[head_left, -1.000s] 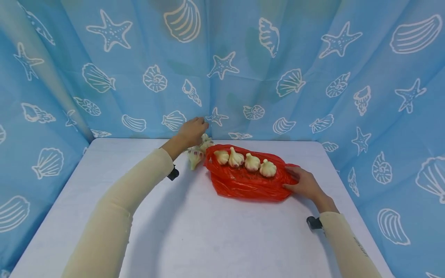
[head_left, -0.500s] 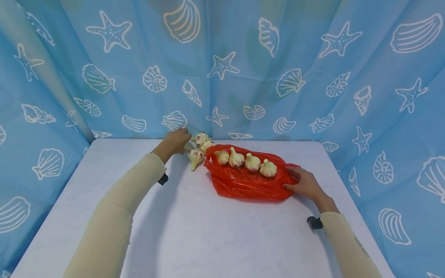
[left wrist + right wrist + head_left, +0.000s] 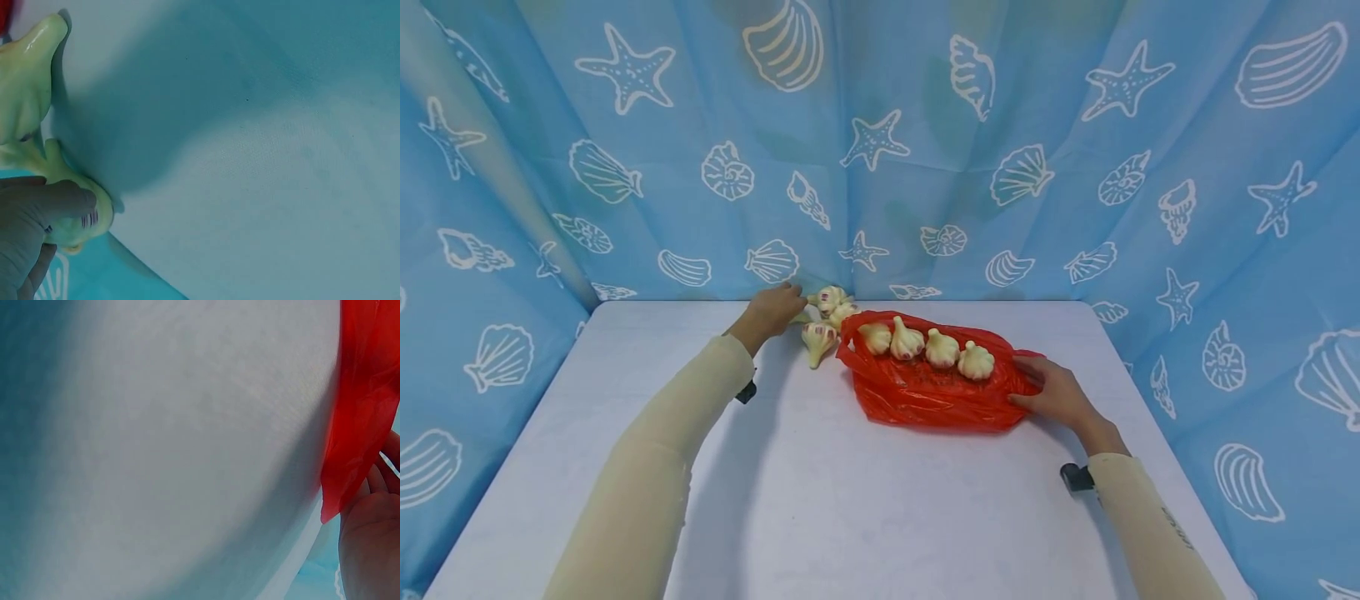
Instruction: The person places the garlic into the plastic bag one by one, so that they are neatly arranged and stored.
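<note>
In the left wrist view, a garlic bulb (image 3: 103,203) lies under the thumb and fingers of my left hand (image 3: 775,307), which grips it at the back left of the table. Close to its right, several other garlic bulbs (image 3: 818,340) with purple streaks lie in a loose cluster. A red plastic bag (image 3: 940,408) stands at the middle, with a row of whitish garlic bulbs (image 3: 942,348) along its top. My right hand (image 3: 1058,398) holds the bag's right end, thumb towards the front. The bag hides part of the right fingers in the right wrist view.
A white table (image 3: 880,517) carries everything. Blue curtains (image 3: 910,192) with white shell and starfish prints rise at its back and along both sides.
My left hand has moved left and slightly nearer from above the loose garlic, uncovering more of that cluster, then stayed almost still. My right hand stays at the bag's right end.
</note>
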{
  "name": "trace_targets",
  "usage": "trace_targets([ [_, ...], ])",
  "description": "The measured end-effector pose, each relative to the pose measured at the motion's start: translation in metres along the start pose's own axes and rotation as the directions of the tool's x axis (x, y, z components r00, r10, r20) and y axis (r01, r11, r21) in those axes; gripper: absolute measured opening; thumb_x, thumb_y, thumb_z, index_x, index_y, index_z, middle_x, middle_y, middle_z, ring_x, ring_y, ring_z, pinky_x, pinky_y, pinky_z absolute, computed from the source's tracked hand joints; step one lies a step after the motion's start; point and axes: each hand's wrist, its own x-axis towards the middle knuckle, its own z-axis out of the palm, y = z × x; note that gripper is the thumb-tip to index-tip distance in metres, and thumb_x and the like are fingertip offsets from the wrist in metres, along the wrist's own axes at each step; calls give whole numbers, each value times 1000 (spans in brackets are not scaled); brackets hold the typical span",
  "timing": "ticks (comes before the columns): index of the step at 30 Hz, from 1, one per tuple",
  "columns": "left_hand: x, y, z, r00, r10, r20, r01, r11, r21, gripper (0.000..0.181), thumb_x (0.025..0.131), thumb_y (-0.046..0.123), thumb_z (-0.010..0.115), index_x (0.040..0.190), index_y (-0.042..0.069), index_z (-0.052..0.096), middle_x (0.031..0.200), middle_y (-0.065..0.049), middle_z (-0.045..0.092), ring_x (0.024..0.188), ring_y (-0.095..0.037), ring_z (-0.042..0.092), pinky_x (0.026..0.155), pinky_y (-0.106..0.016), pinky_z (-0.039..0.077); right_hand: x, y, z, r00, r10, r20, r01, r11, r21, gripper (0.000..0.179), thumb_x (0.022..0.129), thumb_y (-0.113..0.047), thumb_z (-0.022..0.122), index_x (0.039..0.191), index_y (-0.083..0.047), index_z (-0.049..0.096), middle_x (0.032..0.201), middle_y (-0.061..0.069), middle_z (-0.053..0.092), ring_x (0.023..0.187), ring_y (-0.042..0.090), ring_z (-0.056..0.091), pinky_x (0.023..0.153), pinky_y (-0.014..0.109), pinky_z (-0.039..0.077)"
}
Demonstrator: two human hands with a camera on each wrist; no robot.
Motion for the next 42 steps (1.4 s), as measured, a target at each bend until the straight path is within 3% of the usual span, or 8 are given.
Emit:
trace_targets([
  [12, -11, -11, 7, 998, -21, -64, 16, 997, -73, 52, 77, 5, 81, 123, 0, 59, 119, -18, 55, 111, -33, 53, 90, -43, 51, 0, -2, -1, 1000, -13, 3, 13, 1000, -26, 91, 72, -30, 87, 147, -11, 40, 145, 16, 44, 131, 40, 41, 86, 48, 53],
  [17, -15, -17, 6, 992, -85, -89, 62, 970, -235, 57, 74, 6, 84, 125, 1, 59, 121, -18, 54, 114, -33, 52, 93, -44, 50, -1, -3, -1, 1000, -22, 0, 22, 999, -28, 90, 73, -28, 87, 147, -10, 40, 145, 16, 44, 131, 40, 41, 86, 49, 53],
  [22, -21, -23, 8, 970, -202, -134, 115, 871, -478, 55, 74, 6, 82, 124, 2, 61, 124, -17, 52, 112, -32, 51, 97, -45, 46, -1, -2, 0, 1000, -25, -3, 25, 999, -28, 90, 72, -30, 87, 147, -11, 41, 145, 16, 44, 131, 39, 42, 86, 48, 53],
  [28, -31, -29, 20, 944, -300, -139, 138, 740, -658, 52, 79, 14, 79, 125, 0, 59, 123, -19, 51, 110, -34, 50, 99, -50, 42, -1, -3, 0, 1000, -13, -6, 13, 1000, -28, 91, 72, -30, 87, 147, -12, 40, 146, 15, 44, 131, 40, 41, 86, 48, 53],
  [33, -41, -33, 36, 902, -380, -204, 92, 631, -771, 50, 79, 13, 78, 123, -4, 60, 120, -21, 53, 109, -35, 50, 97, -51, 41, -1, -2, 0, 1000, -13, -5, 13, 1000, -25, 92, 71, -31, 88, 147, -12, 40, 145, 15, 44, 131, 40, 41, 85, 48, 54],
  [37, -44, -35, 51, 867, -425, -259, 38, 575, -817, 52, 80, 13, 78, 124, -6, 60, 121, -24, 55, 111, -37, 51, 96, -52, 42, 0, -1, 0, 1000, -11, -2, 11, 1000, -19, 93, 70, -32, 88, 147, -12, 40, 145, 15, 44, 131, 40, 41, 85, 48, 54],
  [42, -48, -32, 67, 847, -467, -253, 15, 497, -868, 56, 82, 16, 77, 128, -7, 56, 127, -24, 53, 117, -37, 50, 97, -49, 44, 1, -1, 0, 1000, 0, 5, 0, 1000, -20, 93, 70, -32, 88, 147, -12, 40, 145, 15, 44, 130, 40, 42, 84, 48, 54],
])
